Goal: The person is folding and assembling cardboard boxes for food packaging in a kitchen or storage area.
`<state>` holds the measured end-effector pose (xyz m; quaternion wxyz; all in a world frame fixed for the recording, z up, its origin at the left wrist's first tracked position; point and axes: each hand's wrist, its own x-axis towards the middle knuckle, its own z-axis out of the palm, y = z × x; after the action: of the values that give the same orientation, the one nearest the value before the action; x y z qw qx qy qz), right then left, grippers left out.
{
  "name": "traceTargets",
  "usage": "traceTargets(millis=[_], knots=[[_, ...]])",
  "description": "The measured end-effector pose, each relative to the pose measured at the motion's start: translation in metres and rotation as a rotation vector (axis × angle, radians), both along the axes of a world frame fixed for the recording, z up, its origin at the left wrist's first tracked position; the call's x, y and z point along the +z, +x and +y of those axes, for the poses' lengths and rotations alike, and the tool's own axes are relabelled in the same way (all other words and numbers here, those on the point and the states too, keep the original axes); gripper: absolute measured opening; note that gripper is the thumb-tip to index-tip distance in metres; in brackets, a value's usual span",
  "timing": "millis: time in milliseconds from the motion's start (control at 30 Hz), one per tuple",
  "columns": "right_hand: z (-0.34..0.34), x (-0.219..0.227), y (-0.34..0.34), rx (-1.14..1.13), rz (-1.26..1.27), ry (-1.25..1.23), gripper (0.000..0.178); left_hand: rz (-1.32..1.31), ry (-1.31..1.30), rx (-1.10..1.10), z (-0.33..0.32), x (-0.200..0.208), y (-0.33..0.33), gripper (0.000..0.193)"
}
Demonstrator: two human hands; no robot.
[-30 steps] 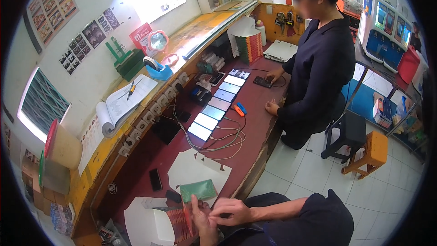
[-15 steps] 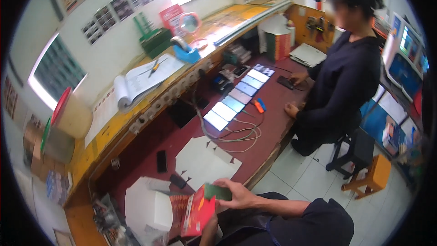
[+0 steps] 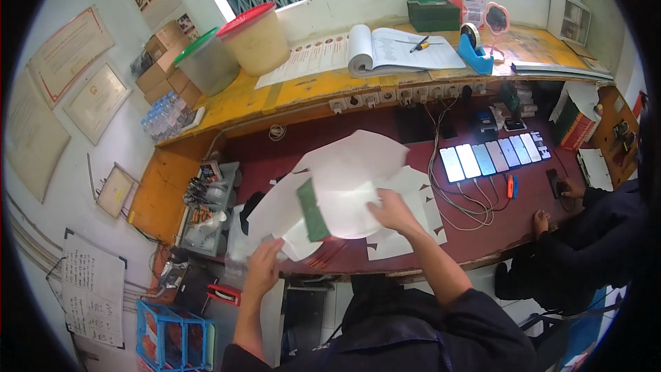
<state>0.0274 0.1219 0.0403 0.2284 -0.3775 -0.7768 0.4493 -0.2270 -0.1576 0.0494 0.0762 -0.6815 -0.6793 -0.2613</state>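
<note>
Between my hands is a paperboard box [image 3: 351, 200], spread open with its white inner faces up and a green panel [image 3: 313, 210] on its left side. My right hand [image 3: 396, 211] grips its right edge, thumb on the white face. My left hand [image 3: 264, 265] is closed at the lower left edge of another white paperboard piece [image 3: 286, 224], its fingertips partly hidden. Whether these two pieces are joined I cannot tell. Under my right forearm, a flat white paperboard sheet [image 3: 423, 210] with notched edges lies on the dark red table.
Right of the sheet lie several lit phones [image 3: 482, 157] in a row, with white cables [image 3: 485, 210] and an orange-and-blue tool [image 3: 511, 187]. A co-worker's hand [image 3: 570, 188] rests on a dark phone. At left stands a grey organizer [image 3: 213, 210]; a yellow shelf [image 3: 310, 86] runs behind.
My view has swung left. The red-and-green folded carton in my hands before no longer shows that way; now white faces are spread open, and my hands are farther apart.
</note>
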Motion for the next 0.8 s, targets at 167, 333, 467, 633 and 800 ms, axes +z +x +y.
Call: traceTargets(millis=[167, 333, 467, 633, 800], knots=[[-0.004, 0.011, -0.111, 0.258, -0.017, 0.315, 0.029, 0.001, -0.214, -0.045, -0.002, -0.062, -0.04, 0.028], [-0.017, 0.019, -0.157, 0.284, -0.224, 0.44, 0.019, 0.229, -0.26, 0.031, -0.014, -0.062, -0.014, 0.02], [-0.005, 0.01, -0.177, 0.295, -0.409, 0.604, 0.019, -0.033, 0.032, -0.066, -0.01, -0.066, 0.0, 0.019], [-0.003, 0.003, -0.185, 0.313, -0.477, 0.579, 0.021, -0.065, 0.092, -0.078, -0.001, -0.055, 0.014, 0.011], [-0.017, -0.015, -0.182, 0.116, -0.37, 0.8, 0.02, -0.049, 0.121, -0.011, -0.008, -0.057, 0.024, 0.01]])
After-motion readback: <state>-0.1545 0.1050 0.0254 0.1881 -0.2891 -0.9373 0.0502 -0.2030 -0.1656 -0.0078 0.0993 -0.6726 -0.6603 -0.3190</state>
